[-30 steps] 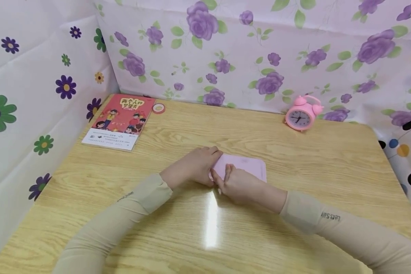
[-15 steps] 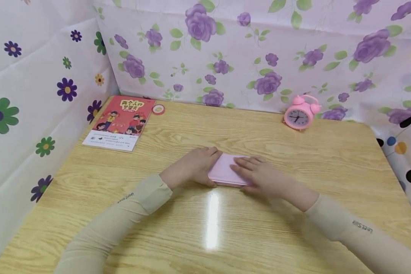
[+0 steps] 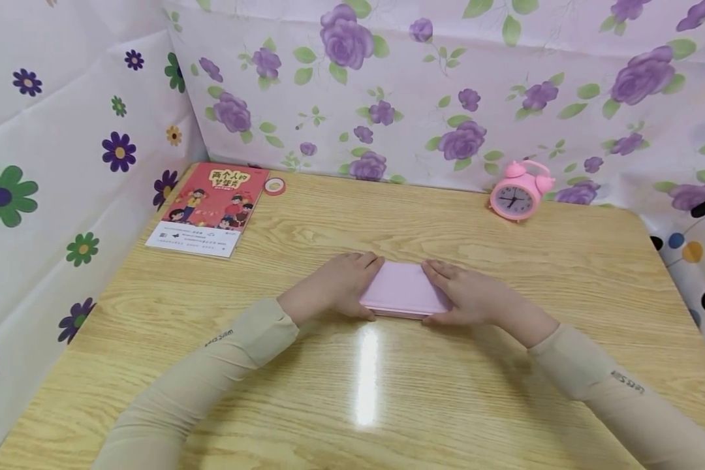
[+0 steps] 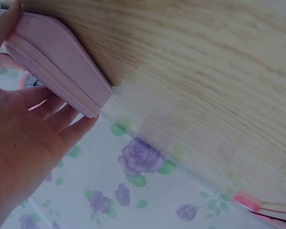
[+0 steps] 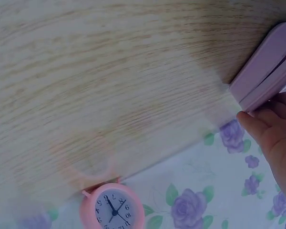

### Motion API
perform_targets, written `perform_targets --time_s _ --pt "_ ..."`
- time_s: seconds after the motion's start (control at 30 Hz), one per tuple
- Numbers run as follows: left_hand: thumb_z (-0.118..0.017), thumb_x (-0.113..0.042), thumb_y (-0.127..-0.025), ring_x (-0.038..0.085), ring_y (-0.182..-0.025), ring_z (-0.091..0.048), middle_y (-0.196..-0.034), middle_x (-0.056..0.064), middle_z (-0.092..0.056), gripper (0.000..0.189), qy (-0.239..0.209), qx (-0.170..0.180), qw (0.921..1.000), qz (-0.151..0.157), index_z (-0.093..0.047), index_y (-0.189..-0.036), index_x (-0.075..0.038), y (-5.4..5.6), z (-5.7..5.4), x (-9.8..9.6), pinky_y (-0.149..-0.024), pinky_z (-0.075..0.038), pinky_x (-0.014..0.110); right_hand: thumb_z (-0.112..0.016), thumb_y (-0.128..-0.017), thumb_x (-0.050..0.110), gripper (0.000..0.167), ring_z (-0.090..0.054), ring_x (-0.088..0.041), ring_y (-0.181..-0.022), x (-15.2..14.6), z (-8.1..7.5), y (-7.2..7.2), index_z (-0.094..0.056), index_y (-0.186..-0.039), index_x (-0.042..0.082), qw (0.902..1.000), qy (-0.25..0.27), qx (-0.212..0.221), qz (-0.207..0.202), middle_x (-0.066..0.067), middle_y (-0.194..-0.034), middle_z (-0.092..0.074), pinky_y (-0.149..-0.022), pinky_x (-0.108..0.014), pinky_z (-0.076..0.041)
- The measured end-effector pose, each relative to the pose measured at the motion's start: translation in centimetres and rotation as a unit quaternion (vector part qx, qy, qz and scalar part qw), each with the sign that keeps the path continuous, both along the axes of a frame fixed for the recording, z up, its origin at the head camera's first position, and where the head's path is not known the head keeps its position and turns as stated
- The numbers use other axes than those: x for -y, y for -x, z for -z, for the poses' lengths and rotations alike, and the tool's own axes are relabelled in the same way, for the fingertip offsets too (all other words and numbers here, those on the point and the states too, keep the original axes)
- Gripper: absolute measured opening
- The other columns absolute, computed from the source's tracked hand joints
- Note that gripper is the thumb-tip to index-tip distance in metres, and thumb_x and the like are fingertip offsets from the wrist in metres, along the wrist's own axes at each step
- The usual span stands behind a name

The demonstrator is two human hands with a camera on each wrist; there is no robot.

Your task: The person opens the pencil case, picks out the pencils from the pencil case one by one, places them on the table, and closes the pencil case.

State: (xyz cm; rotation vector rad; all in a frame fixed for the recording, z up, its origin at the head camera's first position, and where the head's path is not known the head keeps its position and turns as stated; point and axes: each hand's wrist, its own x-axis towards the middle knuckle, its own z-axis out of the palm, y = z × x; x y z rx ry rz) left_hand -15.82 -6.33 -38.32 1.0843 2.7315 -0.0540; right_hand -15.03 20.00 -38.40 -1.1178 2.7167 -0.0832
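Observation:
A flat pink case [image 3: 404, 287] with rounded corners lies closed on the wooden table. My left hand [image 3: 350, 284] holds its left end, the thumb at the near edge and the fingers reaching to the far corner. At the right end my right hand [image 3: 467, 291] grips it the same way, thumb near and fingers far. The left wrist view gives the side of the pink case [image 4: 62, 62], where a seam runs between two layers. A dark gap along that seam shows on the case [image 5: 271, 71] in the right wrist view.
A red picture book [image 3: 208, 205] lies at the back left of the table, beside a small roll of red-edged tape [image 3: 274, 186]. The pink alarm clock [image 3: 515, 196] stands at the back right. Flowered cloth [image 3: 388, 78] hangs behind the table.
My right hand has let go of the near left corner, opened out and moved right across the case to its right end. The left hand has stayed in place.

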Motion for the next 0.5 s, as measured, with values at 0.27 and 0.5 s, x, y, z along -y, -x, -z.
perform_targets --time_s 0.27,0.5 --pt "-0.067 -0.066 -0.069 0.027 -0.127 -0.042 -0.141 0.011 -0.040 0.107 0.004 -0.011 0.9999 0.001 -0.027 -0.145 -0.002 -0.09 -0.08 -0.02 -0.108 -0.033 0.038 -0.051 -0.084 0.063 0.094 -0.035 -0.038 -0.132 0.08 0.02 -0.06 -0.024 -0.144 -0.005 0.9994 -0.024 -0.011 -0.022 -0.026 -0.146 -0.030 -0.107 -0.045 -0.034" --pt "-0.067 -0.064 -0.070 0.028 -0.126 -0.042 -0.141 0.011 -0.040 0.105 0.010 -0.011 0.9999 0.001 -0.028 -0.145 -0.002 -0.09 -0.12 -0.19 -0.107 -0.033 0.039 -0.049 -0.087 0.059 0.090 -0.032 -0.039 -0.133 -0.08 0.36 -0.26 -0.023 -0.144 -0.007 0.9992 -0.016 -0.020 -0.032 -0.026 -0.146 -0.028 -0.108 -0.045 -0.031"
